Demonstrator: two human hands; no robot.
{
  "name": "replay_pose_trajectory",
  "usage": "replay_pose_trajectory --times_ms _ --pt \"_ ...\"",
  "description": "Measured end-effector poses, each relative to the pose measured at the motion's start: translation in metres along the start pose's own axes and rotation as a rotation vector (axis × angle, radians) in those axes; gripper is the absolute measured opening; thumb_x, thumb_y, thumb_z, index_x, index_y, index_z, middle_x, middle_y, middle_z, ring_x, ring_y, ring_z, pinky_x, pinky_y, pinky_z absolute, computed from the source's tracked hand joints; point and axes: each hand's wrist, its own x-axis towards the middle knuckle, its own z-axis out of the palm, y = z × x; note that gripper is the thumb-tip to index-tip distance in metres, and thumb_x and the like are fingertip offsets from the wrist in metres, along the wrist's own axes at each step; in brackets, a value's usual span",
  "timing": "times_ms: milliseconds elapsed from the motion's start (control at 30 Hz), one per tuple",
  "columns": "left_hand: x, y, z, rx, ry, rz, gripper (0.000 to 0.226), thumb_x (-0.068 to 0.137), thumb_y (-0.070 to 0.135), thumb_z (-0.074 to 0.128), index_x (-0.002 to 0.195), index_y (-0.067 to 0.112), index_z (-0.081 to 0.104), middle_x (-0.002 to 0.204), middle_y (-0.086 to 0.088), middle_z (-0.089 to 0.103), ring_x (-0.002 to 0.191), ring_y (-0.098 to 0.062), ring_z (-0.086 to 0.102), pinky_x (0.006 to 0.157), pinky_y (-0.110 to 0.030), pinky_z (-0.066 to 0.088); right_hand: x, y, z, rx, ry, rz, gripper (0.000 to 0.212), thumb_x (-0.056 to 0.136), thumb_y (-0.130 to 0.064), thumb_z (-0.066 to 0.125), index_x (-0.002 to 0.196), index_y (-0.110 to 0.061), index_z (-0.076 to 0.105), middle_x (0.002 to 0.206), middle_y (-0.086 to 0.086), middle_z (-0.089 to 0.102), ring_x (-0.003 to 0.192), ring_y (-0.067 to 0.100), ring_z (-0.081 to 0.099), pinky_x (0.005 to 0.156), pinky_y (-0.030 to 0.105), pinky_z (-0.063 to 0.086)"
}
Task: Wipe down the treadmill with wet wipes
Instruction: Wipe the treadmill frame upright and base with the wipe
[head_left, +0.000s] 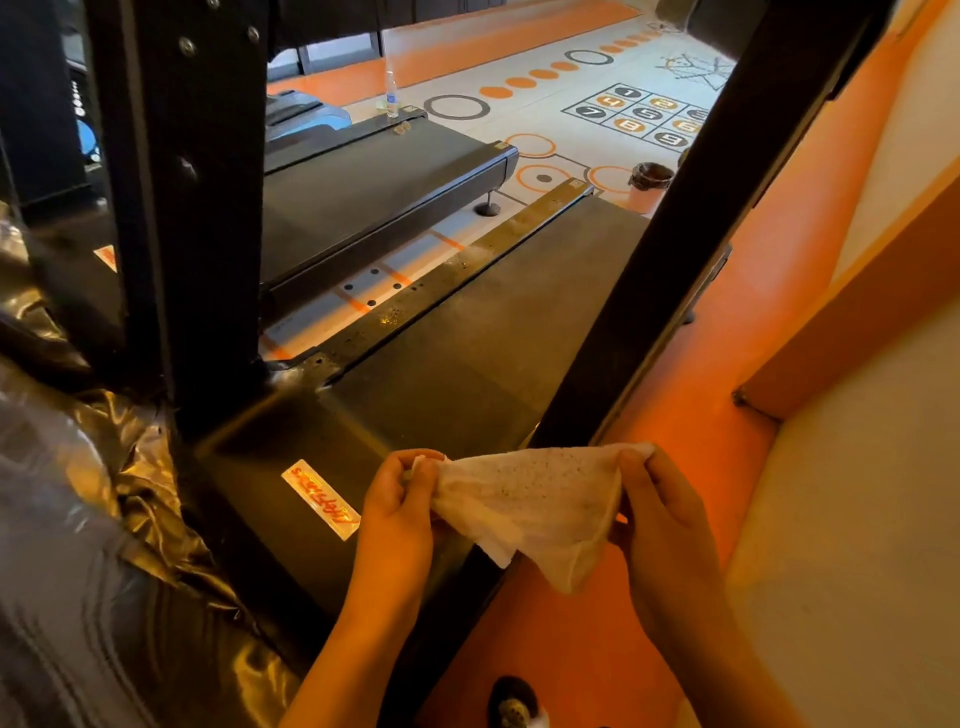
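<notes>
Two grips share one sheet: our left grip (400, 499) pinches one corner of the wet wipe (535, 499) between thumb and fingers, and our right grip (660, 514) pinches the opposite corner. The wipe hangs spread between them in the air, touching nothing else. It hangs above the near right corner of the treadmill (467, 353), partly over the orange floor (701, 415) beside it.

Dark specks and grey smudges pepper the sheet, so we judge that some wiping is done and that we are opening it to find a cleaner face. Just beyond our left grip, the motor cover (249, 467) with its sticker (320, 499) looks dark and fairly glossy, which suggests it has been wiped. Along the far left edge, the side rail (452, 275) shows pale dust and spots for most of its length, so we take that as work left. Of the belt and the right upright (701, 234) we cannot tell. We place the task somewhere around its middle.
</notes>
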Motion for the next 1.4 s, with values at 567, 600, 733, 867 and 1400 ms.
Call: replay_pose_trajectory --times_ms 567,600,733,867,1400 --pt "-0.004 0.011 0.035 -0.017 -0.128 -0.213 0.038 0.076 0.053 0.06 0.102 0.028 0.049 0.102 -0.008 0.062 0.097 -0.026 0.065 0.088 -0.05 0.055 -0.005 -0.001 0.01 0.061 0.147 -0.05 0.029 0.101 -0.035 0.038 0.087 -0.022 0.06 0.081 -0.007 0.066 0.077 0.007 0.066 0.066 0.026 0.055" --pt "-0.004 0.011 0.034 -0.017 -0.206 -0.219 0.056 0.063 0.051 0.068 0.109 0.027 0.047 0.101 -0.007 0.066 0.095 -0.024 0.068 0.085 -0.048 0.057 -0.003 -0.001 0.011 0.073 0.169 -0.035 0.029 0.102 -0.033 0.037 0.086 -0.023 0.059 0.075 -0.01 0.063 0.07 0.0 0.064 0.06 0.021 0.051" --pt "-0.004 0.009 0.024 -0.186 -0.442 -0.357 0.077 0.059 0.01 0.077 0.125 0.029 0.043 0.102 -0.004 0.075 0.095 -0.024 0.072 0.075 -0.036 0.058 0.003 -0.009 0.006 0.129 0.241 0.012 0.024 0.102 -0.028 0.039 0.087 -0.019 0.055 0.081 0.0 0.059 0.058 -0.002 0.06 0.045 0.014 0.047" --pt "0.001 0.001 0.011 -0.185 -0.41 -0.383 0.051 0.074 -0.001 0.065 0.121 0.013 0.053 0.1 -0.007 0.075 0.093 -0.024 0.072 0.07 -0.027 0.058 0.01 -0.016 0.003 0.055 0.218 -0.054 0.029 0.103 -0.025 0.039 0.079 -0.014 0.052 0.069 -0.01 0.055 0.054 -0.003 0.054 0.045 0.011 0.043" --pt "0.026 0.064 -0.022 0.246 -0.537 0.21 0.034 0.09 -0.017 0.04 0.088 0.008 0.063 0.104 0.012 0.072 0.096 -0.011 0.07 0.071 -0.016 0.055 0.058 -0.062 -0.032 -0.291 -0.015 -0.245 0.029 0.1 -0.032 0.045 0.076 -0.033 0.061 0.074 -0.019 0.06 0.07 -0.005 0.054 0.065 0.018 0.043"
